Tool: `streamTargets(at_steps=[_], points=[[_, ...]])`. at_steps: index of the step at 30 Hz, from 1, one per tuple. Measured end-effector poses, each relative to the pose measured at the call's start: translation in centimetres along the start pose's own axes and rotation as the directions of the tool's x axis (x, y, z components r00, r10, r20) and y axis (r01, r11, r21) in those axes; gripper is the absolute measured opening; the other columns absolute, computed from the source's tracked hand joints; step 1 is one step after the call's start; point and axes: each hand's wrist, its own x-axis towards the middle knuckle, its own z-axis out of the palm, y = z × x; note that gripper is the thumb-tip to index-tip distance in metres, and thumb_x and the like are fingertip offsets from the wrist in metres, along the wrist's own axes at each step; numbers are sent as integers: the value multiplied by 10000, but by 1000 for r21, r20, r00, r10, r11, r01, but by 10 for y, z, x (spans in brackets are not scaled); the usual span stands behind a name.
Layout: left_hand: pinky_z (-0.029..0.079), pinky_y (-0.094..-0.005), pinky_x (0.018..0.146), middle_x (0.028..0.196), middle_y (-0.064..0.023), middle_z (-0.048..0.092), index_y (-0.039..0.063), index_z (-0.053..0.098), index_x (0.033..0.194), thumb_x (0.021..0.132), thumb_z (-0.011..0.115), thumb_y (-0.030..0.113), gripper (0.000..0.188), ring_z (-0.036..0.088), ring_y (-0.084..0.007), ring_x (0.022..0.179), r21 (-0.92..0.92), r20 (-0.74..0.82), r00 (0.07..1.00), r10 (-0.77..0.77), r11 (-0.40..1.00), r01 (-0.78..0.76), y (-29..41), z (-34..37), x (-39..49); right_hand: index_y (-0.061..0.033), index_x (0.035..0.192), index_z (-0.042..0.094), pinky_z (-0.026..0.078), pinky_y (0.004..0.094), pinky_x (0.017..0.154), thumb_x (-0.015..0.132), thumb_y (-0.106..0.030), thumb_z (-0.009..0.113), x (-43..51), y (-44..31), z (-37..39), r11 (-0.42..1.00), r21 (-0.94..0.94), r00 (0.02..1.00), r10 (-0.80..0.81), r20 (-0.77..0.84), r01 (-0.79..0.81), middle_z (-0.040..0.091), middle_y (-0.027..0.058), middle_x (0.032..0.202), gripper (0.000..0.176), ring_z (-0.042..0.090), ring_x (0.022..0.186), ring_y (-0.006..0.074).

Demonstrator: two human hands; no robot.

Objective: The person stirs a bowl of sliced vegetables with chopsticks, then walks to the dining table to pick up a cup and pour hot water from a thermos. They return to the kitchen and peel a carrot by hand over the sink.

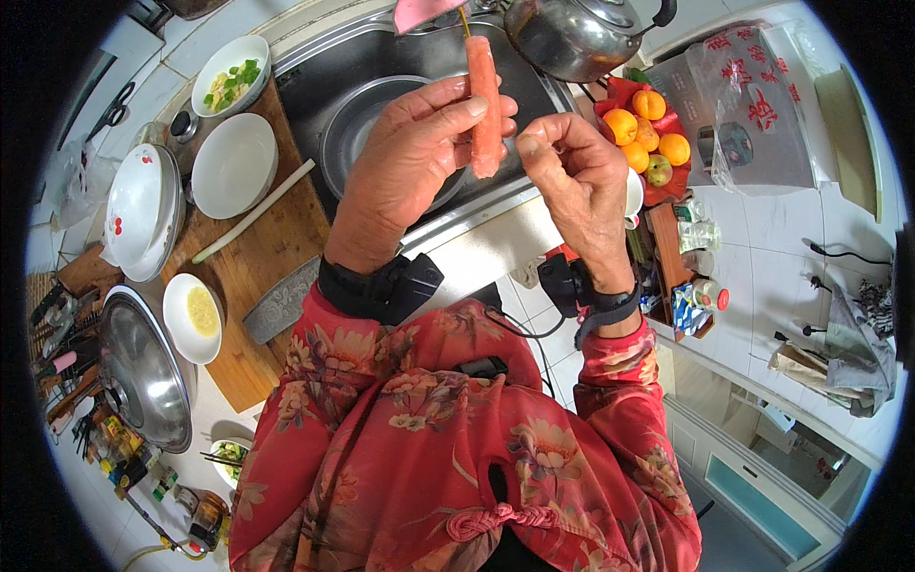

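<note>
Over the sink [307,86], my left hand [422,143] holds a pinkish-orange sausage-shaped piece of food [485,107] upright between thumb and fingers. Just right of its lower end is my right hand [572,164], thumb and forefinger pinched together; whether something small is between them I cannot tell. A round metal pan [343,136] lies in the sink under my left hand. To the left, a wooden cutting board [246,286] bears a white-green scallion stalk [254,211] and a cleaver with a patterned grey blade [282,300].
A steel kettle [572,36] stands behind the sink. At right is a red dish [679,186] of orange fruit. Left are an empty white bowl [234,166], a bowl of chopped scallion [261,53], a bowl with yellow paste [175,314] and a lidded wok [150,357].
</note>
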Motion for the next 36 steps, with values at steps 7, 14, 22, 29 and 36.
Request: streamTargets(at_steps=[7,14,22,29,36], points=[[512,-333,835,1052,-107,651,-10,555,1230,925,594,121,334,629,-183,935,131,-74,995,70,990,-60,1,-1,0,25,896,641,458,299,562,838,-60,662,0,-8,-6,886,-345,948,-255,190,308,606,93,751,105,578,614,200],[522,-259,665,923,-69,663,-15,611,1132,865,670,71,286,634,-119,793,166,-242,947,212,970,-175,-13,11,1,5,841,631,495,372,582,811,-61,658,4,-11,-6,762,-474,897,-348,274,441,626,142,789,78,624,676,313],[489,-262,781,1000,-90,634,-43,574,1176,920,592,45,271,604,-145,892,-77,-268,947,178,976,-205,-33,17,1,6,801,603,488,368,540,811,-70,657,4,3,7,810,-501,951,-290,111,306,619,149,770,93,609,623,324],[449,-234,738,961,-48,587,-6,548,1234,969,534,112,291,562,-127,884,-191,-116,990,80,976,-101,-32,3,4,19,875,635,500,366,608,822,-50,647,3,6,-3,789,-444,905,-368,214,425,616,155,787,88,615,688,323],[424,-240,809,980,-19,574,-16,536,1255,977,518,120,310,520,-103,906,-199,-122,989,84,974,-107,-34,8,0,-4,822,600,486,396,543,823,-75,637,0,2,-3,671,-561,875,-369,315,485,590,134,762,80,607,645,327]])
